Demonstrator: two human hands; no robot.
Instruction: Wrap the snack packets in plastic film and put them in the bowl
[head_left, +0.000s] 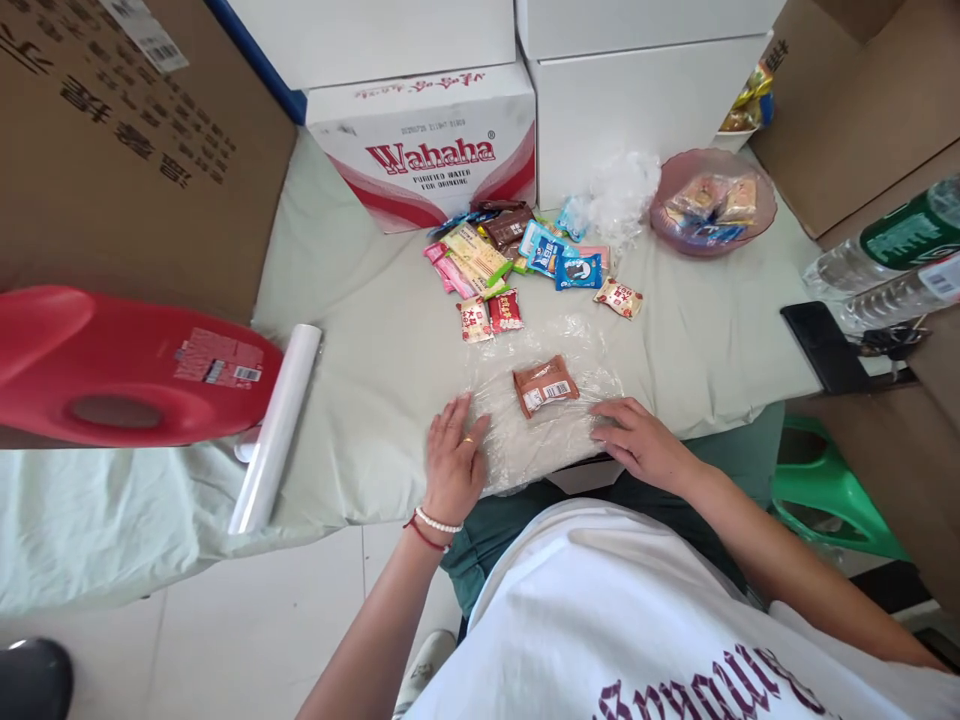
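A sheet of clear plastic wrap (525, 445) lies spread at the table's front edge. On its middle sits a brown snack packet (546, 386) with a white barcode label. My left hand (456, 455) rests flat on the wrap's left edge, fingers stretched out, with a ring and bracelets. At the right edge of the wrap, my right hand (637, 440) touches the film with its fingers apart. Neither hand touches the packet. Just beyond the wrap lie a red snack packet (505, 311) and a cream one (475, 320).
A pile of wrapped snacks (480, 255) and crumpled clear film (619, 195) lie before a Wahaha carton (427, 150). At right are a pink bowl (712, 245) of snacks, plastic bottles (862, 262) and a black phone (823, 345). A film roll (277, 425) and red jug (142, 365) lie left.
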